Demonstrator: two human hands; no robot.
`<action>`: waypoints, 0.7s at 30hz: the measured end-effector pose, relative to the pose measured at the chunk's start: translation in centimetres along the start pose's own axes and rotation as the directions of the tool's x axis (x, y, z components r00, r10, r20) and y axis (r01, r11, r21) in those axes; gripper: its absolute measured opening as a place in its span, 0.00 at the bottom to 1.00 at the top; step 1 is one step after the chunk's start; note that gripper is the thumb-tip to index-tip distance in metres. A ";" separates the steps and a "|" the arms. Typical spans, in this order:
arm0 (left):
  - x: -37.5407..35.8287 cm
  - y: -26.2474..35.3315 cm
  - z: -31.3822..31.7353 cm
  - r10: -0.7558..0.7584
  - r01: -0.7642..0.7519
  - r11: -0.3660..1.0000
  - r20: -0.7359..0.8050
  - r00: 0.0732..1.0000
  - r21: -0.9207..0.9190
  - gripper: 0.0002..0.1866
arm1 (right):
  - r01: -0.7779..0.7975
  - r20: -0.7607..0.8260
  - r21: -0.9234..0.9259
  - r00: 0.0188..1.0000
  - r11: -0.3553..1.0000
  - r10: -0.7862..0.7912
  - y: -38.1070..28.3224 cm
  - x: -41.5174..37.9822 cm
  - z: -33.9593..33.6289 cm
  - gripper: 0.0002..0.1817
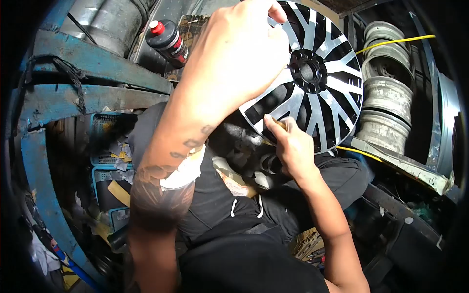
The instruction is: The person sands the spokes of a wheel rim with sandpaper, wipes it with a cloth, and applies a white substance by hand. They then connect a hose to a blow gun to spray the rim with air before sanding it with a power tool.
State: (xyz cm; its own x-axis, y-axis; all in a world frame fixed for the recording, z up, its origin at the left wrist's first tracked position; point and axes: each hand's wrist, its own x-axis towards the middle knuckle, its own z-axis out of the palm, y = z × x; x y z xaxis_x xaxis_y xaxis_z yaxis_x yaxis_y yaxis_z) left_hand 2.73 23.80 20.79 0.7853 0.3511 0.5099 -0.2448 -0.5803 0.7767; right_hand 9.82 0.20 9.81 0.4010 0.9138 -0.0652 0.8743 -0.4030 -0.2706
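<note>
A black alloy wheel (pixel 337 75) with bright machined spokes is tilted up in front of my lap. My left hand (pixel 244 49) is closed over its upper left side, overlapping the spokes; what its fingers hold is hidden. At the lower left edge of the wheel, my right hand (pixel 293 141) is closed, with thumb and fingers pinched around a small tan piece (pixel 283 125). Left of my left forearm stands a dark bottle (pixel 168 44) with a red cap. A white wrap (pixel 183 171) shows around that forearm.
Several bare wheel rims (pixel 388 95) are stacked at the right, near a yellow hose (pixel 395 42). A blue metal frame (pixel 97 58) runs along the left. Blue baskets (pixel 97 158) with paper scraps sit below it. A large metal drum (pixel 105 24) is at the upper left.
</note>
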 end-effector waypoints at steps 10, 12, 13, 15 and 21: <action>-0.4 -0.1 0.1 -0.164 0.169 0.973 0.045 0.985 -0.158 0.06 | 0.018 0.034 0.006 0.999 1.000 -0.018 0.9 -0.7 0.7 0.29; -0.4 -2.0 0.6 -0.047 0.052 0.993 0.047 0.998 -0.109 0.06 | 0.025 -0.008 0.016 1.000 1.000 -0.025 0.9 0.2 0.9 0.29; -0.3 -2.2 0.5 -0.003 0.005 0.998 0.039 0.999 -0.069 0.07 | 0.034 -0.019 0.012 0.999 0.999 -0.034 1.1 -0.6 1.0 0.27; 0.0 -2.2 -0.1 0.086 -0.086 0.995 0.003 0.996 0.043 0.07 | 0.021 0.011 -0.001 1.000 1.000 -0.021 0.8 -0.5 0.6 0.27; 0.4 -0.5 0.4 -0.174 0.173 0.979 -0.001 0.985 -0.108 0.11 | -0.002 0.030 -0.035 1.000 0.999 0.003 0.1 -0.5 -1.1 0.26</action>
State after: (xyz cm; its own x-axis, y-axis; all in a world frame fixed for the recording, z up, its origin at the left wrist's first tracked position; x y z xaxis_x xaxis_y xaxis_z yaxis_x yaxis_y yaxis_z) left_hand 3.43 23.92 20.41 0.8152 0.4475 0.3676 -0.1658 -0.4279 0.8885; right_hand 9.98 -0.37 10.90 0.3950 0.9139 -0.0942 0.8826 -0.4059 -0.2371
